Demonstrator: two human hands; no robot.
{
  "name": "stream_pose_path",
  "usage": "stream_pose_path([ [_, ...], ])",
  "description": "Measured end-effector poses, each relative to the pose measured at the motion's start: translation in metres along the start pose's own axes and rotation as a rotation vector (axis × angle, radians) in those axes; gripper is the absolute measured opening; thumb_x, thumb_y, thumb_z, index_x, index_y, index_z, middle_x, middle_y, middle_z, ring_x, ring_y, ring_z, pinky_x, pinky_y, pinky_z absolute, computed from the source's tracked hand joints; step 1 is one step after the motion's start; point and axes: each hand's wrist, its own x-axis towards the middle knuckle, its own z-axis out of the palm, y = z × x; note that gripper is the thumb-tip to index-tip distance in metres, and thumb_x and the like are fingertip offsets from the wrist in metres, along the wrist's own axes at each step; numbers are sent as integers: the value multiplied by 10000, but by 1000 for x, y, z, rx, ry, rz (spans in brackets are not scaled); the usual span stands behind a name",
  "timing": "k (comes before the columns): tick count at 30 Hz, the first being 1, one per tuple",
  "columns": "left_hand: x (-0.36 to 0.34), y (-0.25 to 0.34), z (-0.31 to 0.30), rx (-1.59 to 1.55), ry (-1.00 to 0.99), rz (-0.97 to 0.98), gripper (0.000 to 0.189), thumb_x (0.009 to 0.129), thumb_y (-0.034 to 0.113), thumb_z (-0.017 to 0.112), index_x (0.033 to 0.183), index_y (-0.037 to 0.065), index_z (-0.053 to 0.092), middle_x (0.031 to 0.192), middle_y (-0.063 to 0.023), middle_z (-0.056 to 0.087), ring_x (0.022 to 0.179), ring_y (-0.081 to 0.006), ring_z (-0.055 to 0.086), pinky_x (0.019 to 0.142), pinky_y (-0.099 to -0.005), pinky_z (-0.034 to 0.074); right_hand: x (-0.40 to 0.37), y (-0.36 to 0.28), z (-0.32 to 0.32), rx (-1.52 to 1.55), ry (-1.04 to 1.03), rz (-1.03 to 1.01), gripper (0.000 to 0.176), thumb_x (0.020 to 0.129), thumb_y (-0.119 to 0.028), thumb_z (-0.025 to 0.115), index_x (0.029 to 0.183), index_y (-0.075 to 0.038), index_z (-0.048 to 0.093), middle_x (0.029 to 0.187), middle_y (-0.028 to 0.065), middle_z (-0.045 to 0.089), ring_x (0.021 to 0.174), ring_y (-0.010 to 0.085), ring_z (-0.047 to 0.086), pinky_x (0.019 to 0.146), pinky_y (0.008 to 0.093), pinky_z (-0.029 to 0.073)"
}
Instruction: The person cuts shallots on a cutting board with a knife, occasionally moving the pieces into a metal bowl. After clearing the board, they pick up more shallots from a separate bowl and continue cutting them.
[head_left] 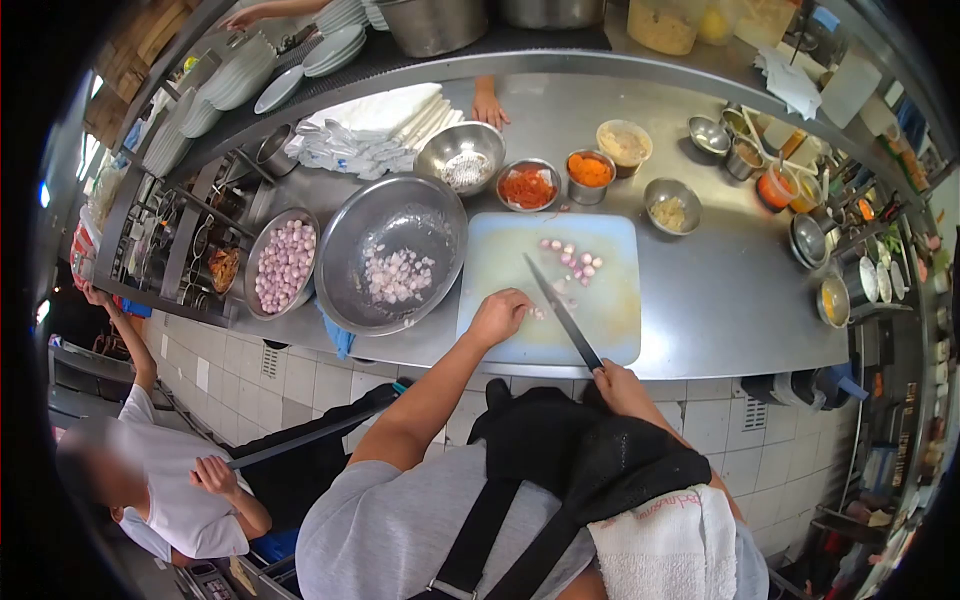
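On the white cutting board (pixel 610 345), my left hand (pixel 500 318) has its fingers bunched together over small pieces of shallot (pixel 537 313). My right hand (pixel 622 388) is wrapped round the handle of a long knife (pixel 568 321) at the board's near edge. The blade points forward and left across the board, its tip apart from my left hand. Several whole peeled shallots (pixel 575 259) lie on the far part of the board. To the left, a large steel bowl (pixel 345 220) holds chopped shallots (pixel 397 274). What my left fingers hold is too small to make out.
A bowl of whole shallots (pixel 285 266) stands far left. Smaller containers with red paste (pixel 526 187) and orange food (pixel 590 171) stand behind the board. Someone's hand (pixel 489 108) rests on the counter's far side. A person (pixel 180 480) stands lower left.
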Motion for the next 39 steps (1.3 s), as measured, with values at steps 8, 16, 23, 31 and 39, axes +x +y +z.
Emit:
stream_pose_path([
  [8,110,7,8,133,199,-48,412,864,52,762,1274,46,717,1232,-179,718,1188,-380,660,1048,-469,535,-42,20,-31,161,184,182,336,1098,-280,602,1111,47,673,821,267,705,777,420,725,710,482,540],
  [16,91,-6,-7,-50,307,-134,467,849,-3,794,1306,41,714,1186,-161,760,1105,-355,711,1004,-441,566,-56,25,-23,115,-1,115,369,1087,-313,616,1212,24,701,1014,315,736,1006,498,716,870,525,534],
  [23,-29,10,4,-137,314,-187,471,880,0,793,1337,48,693,1192,-166,749,1121,-329,710,996,-433,564,-15,48,16,-32,-96,90,360,1084,-331,594,1173,-4,713,1022,325,729,1029,524,696,880,565,535],
  [31,-35,31,0,-15,302,-49,438,850,45,827,1268,53,698,1191,-154,729,1148,-384,672,1030,-474,537,-7,29,13,-167,14,64,295,1075,-275,590,1142,4,664,899,324,727,869,540,704,798,620,551],
  [39,-34,21,-12,38,173,64,142,886,61,794,1022,30,766,1090,-113,725,1050,-329,698,927,-428,586,-26,-1,12,-352,30,15,240,1069,-244,588,1144,-22,642,834,310,720,814,528,708,756,641,544],
])
